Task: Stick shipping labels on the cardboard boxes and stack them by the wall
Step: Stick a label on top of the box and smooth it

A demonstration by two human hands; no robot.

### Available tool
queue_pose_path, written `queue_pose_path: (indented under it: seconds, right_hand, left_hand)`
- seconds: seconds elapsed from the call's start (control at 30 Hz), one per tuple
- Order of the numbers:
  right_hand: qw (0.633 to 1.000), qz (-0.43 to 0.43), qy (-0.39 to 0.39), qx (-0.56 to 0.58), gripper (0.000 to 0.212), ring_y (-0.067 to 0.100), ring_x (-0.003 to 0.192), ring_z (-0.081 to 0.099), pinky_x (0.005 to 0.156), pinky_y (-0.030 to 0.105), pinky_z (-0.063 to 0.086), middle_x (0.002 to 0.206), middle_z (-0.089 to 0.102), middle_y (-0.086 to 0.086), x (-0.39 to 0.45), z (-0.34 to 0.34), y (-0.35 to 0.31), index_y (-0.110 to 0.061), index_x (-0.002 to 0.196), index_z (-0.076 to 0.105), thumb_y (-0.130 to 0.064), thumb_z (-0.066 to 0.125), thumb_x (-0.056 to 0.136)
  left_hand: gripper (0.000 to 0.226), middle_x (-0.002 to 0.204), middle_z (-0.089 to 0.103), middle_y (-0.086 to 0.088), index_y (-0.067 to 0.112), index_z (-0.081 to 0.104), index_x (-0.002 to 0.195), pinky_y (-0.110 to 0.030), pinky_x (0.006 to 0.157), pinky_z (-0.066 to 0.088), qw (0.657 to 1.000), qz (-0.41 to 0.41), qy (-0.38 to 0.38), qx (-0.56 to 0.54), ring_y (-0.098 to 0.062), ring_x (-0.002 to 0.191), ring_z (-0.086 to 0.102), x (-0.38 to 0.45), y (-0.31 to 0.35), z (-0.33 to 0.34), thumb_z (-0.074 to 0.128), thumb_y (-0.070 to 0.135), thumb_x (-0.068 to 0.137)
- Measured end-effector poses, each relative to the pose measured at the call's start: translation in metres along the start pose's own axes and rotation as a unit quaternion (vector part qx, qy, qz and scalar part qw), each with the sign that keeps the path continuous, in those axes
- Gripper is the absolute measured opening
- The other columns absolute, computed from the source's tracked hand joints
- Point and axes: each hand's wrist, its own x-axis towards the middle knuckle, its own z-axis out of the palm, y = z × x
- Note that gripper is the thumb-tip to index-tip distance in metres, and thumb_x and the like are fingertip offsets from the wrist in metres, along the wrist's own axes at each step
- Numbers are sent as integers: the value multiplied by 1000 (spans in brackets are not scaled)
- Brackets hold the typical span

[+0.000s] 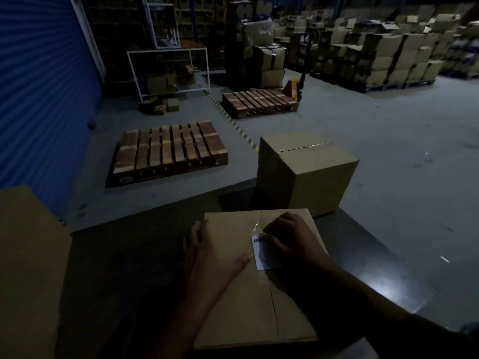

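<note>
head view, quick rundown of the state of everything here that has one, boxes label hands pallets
near box: flaps closed, seam taped, on the table
shipping label: lying on the near box top, over the seam
left hand: flat on the box top
right hand: fingers curled, pressing the label down
far box: taped shut, upright on the table, no label visible
near pallet: bare, flat on the floor
far pallet: bare, on the pallet jack
</note>
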Motion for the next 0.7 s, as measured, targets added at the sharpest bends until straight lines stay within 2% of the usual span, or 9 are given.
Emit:
queue_pose_path:
  seconds: [0.1, 0.17, 0.27, 0.37, 0.53, 0.7]
  right_hand:
    - [998, -15, -35, -44, 41, 7, 104, 48, 86, 21, 37, 110, 60, -13, 1, 9, 3, -37, 110, 69, -59, 47, 83]
    - [997, -29, -30, -62, 41, 9, 101, 47, 85, 26, 39, 111, 59, -12, 4, 11, 0, -38, 112, 68, -58, 49, 82]
    - [996, -26, -46, -69, 42, 10, 102, 44, 85, 32, 40, 112, 56, -13, 7, 11, -3, -39, 111, 64, -59, 46, 79]
    - [997, -9, -46, -57, 49, 12, 102, 42, 85, 34, 39, 110, 53, -10, 7, 8, -6, -34, 108, 63, -61, 41, 74]
    - [997, -14, -58, -48, 43, 9, 105, 38, 87, 32, 38, 114, 51, -13, 6, 7, -8, -42, 114, 64, -58, 47, 77]
    - [996, -8, -77, -46, 53, 5, 103, 29, 87, 35, 36, 110, 38, -17, 6, 3, -11, -42, 115, 63, -64, 41, 73]
  left_hand:
    - [129, 172, -8, 6, 29, 1, 163, -57, 126, 14, 999, 13, -46, 23, -25, 159, -2, 7, 19, 20, 70, 84, 68]
    - [120, 172, -7, 5, 29, 6, 163, -60, 125, 8, 996, 30, -50, 65, -21, 159, -9, 9, 22, 32, 62, 85, 73]
    - [114, 172, -1, 6, 30, 15, 161, -61, 124, 10, 996, 33, -28, 83, -17, 159, -8, 11, 17, 37, 56, 85, 70]
    - [111, 172, -5, 6, 30, 13, 162, -59, 124, 10, 994, 42, -48, 91, -16, 159, -10, 9, 14, 35, 59, 82, 75]
    - [106, 172, 0, 7, 31, 22, 159, -60, 124, 12, 994, 48, -31, 91, -16, 159, -7, 8, 16, 34, 63, 80, 74]
    - [106, 171, 4, 7, 32, 25, 158, -60, 123, 15, 994, 52, -22, 90, -16, 158, -4, 8, 15, 36, 65, 79, 72]
